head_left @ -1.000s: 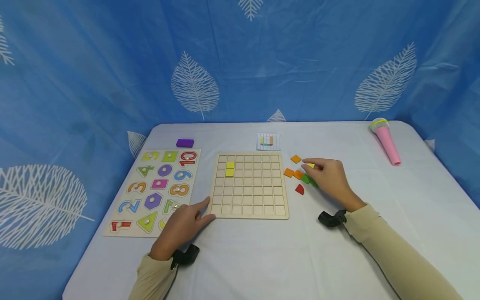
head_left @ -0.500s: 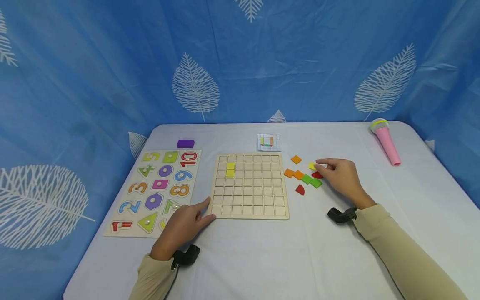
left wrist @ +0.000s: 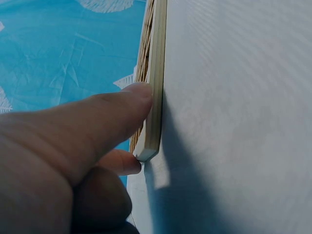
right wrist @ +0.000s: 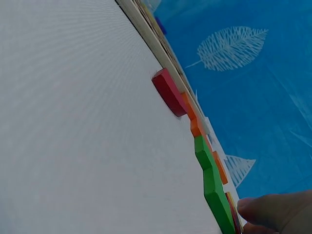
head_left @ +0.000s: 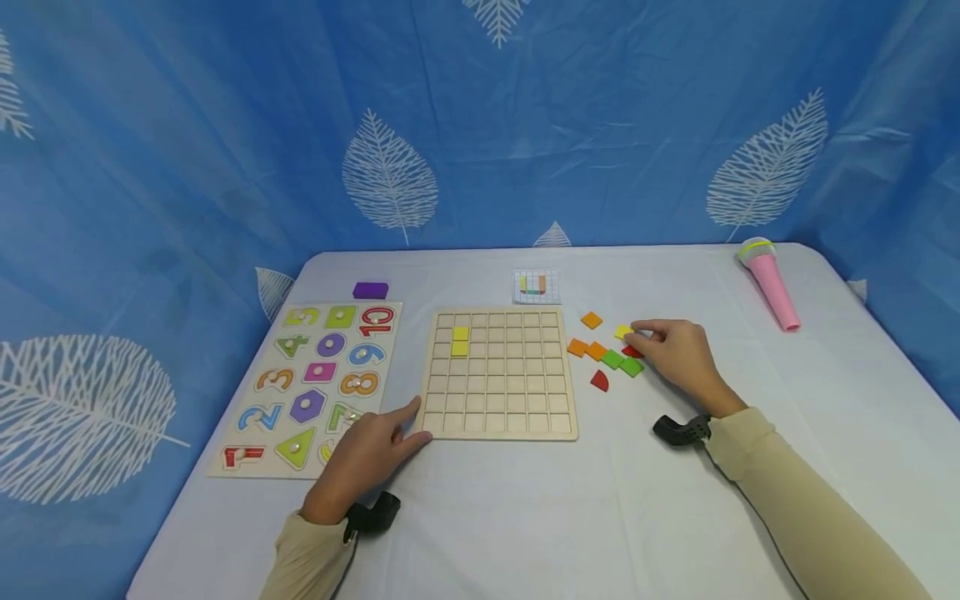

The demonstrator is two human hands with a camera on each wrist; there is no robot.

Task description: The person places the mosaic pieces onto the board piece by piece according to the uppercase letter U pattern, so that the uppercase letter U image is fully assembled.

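Observation:
In the head view my left hand [head_left: 369,454] touches the near left corner of a wooden grid board [head_left: 497,439]. Its index finger lies at the left edge, its thumb at the near edge; the left wrist view shows the thumb [left wrist: 139,92] against the board's side. Two yellow square tiles [head_left: 460,342] sit one above the other in the grid. To the right, my right hand [head_left: 678,354] pinches the right side of a loose yellow tile [head_left: 623,332] lying on the table. A red quarter-round piece [head_left: 632,352] is partly covered by its thumb.
Orange tiles [head_left: 592,320], green tiles [head_left: 612,359] and another red piece [head_left: 599,381] lie right of the board. Behind it is a pattern card [head_left: 536,287]. A number puzzle [head_left: 300,400], purple block [head_left: 371,290] and pink toy microphone [head_left: 772,283] lie farther out.
My right hand has moved right, uncovering the green tiles and a red piece, then slightly back left onto the loose yellow tile. The left hand has stayed at the board's corner.

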